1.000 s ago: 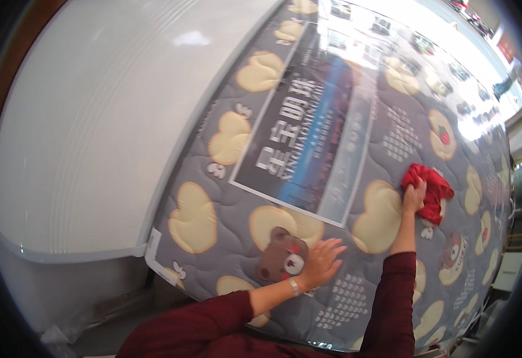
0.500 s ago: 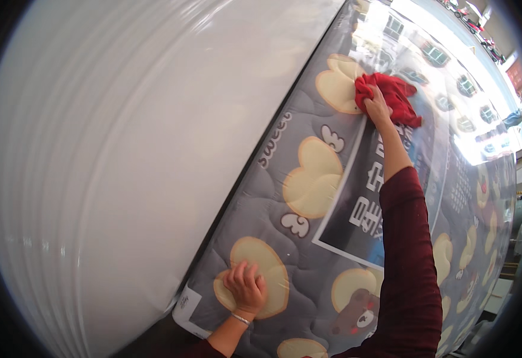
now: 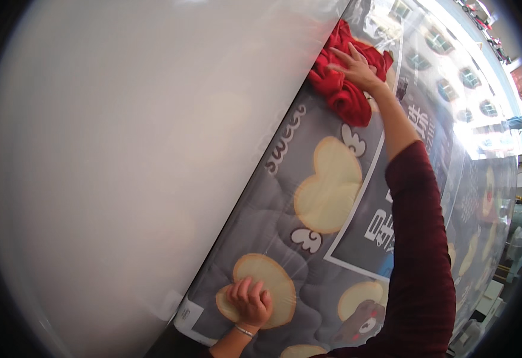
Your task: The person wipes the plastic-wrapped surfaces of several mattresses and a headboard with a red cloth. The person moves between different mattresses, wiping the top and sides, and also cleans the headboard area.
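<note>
A grey quilted mattress point(image 3: 261, 230) under clear shiny plastic, printed with cream hearts, small white wings and a bear, lies below my arms. My right hand point(image 3: 359, 70) reaches to its far part, fingers spread over a crumpled red cloth point(image 3: 347, 107). The cloth lies against the seam with the white surface, and the hand presses on it rather than wrapping round it. Lower down, my left hand point(image 3: 252, 303) rests on a cream heart point(image 3: 282, 292), fingers loosely bent and slightly apart, with nothing seen in it.
A large glossy white surface point(image 3: 124, 179) fills the left side, meeting the mattress along a dark slanting line. A dark printed panel with a white border point(image 3: 356, 247) lies under my right forearm. Windows reflect in the plastic at the upper right. Parked vehicles point(image 3: 482, 24) stand far off.
My right hand has slid the red cloth leftward and slightly away, to the white surface's edge, and its fingers have spread. My left hand stays on the same heart.
</note>
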The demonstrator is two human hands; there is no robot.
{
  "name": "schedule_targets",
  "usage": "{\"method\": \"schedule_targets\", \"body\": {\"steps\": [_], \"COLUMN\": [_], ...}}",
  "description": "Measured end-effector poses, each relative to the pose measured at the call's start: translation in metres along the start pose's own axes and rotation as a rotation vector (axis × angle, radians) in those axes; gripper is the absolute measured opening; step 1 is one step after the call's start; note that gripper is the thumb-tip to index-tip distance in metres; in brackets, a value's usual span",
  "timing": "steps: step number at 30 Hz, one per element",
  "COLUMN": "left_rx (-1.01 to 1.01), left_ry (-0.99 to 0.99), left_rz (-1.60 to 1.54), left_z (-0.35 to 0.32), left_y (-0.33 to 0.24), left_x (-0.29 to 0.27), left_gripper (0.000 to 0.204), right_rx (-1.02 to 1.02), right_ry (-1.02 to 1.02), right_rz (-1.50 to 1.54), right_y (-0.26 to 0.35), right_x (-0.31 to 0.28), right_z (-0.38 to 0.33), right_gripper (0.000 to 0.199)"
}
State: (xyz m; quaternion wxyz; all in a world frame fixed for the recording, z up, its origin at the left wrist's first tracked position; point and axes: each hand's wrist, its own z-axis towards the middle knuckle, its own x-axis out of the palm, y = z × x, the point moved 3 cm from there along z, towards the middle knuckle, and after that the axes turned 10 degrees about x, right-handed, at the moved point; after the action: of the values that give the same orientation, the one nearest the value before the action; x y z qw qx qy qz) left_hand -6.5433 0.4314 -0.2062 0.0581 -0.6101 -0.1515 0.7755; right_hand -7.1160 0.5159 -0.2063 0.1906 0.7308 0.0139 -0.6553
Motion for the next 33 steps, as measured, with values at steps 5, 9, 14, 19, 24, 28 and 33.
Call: {"method": "schedule_targets", "body": {"steps": [5, 9, 14, 19, 24, 28, 33], "left_rx": [-0.028, -0.054, -0.21, -0.097, -0.052, -0.103, -0.132], "left_ry": [-0.053, -0.168, -0.491, -0.614, -0.747, -0.623, -0.043], "left_rz": [-0.006, -0.273, -0.379, -0.245, -0.155, -0.253, -0.127], "left_z": [-0.002, -0.017, -0.041, -0.058, -0.059, -0.041, 0.041], "left_y": [-0.003, 0.012, 0.002, 0.013, 0.017, 0.001, -0.029], "left_x": [0.001, 0.001, -0.077, -0.16, -0.186, -0.146, -0.021], "left_gripper": [0.023, 0.023, 0.026, 0.029, 0.028, 0.027, 0.049], "right_rx": [-0.055, -0.159, -0.252, -0.754, -0.31, 0.152, 0.293], "right_ry": [-0.083, -0.172, -0.065, 0.306, 1.285, 1.026, -0.566], "right_rz": [-0.014, 0.13, 0.202, 0.254, 0.944, 1.014, 1.268], "right_y": [0.02, 0.069, 0.169, 0.275, 0.265, 0.095, -0.196], "right_x": [0.022, 0.037, 0.033, 0.089, 0.094, 0.003, -0.09], "right_z": [-0.028, -0.111, -0.276, -0.534, -0.645, -0.496, -0.366], "right_gripper": [0.066, 0.06, 0.055, 0.02, 0.032, 0.03, 0.026]}}
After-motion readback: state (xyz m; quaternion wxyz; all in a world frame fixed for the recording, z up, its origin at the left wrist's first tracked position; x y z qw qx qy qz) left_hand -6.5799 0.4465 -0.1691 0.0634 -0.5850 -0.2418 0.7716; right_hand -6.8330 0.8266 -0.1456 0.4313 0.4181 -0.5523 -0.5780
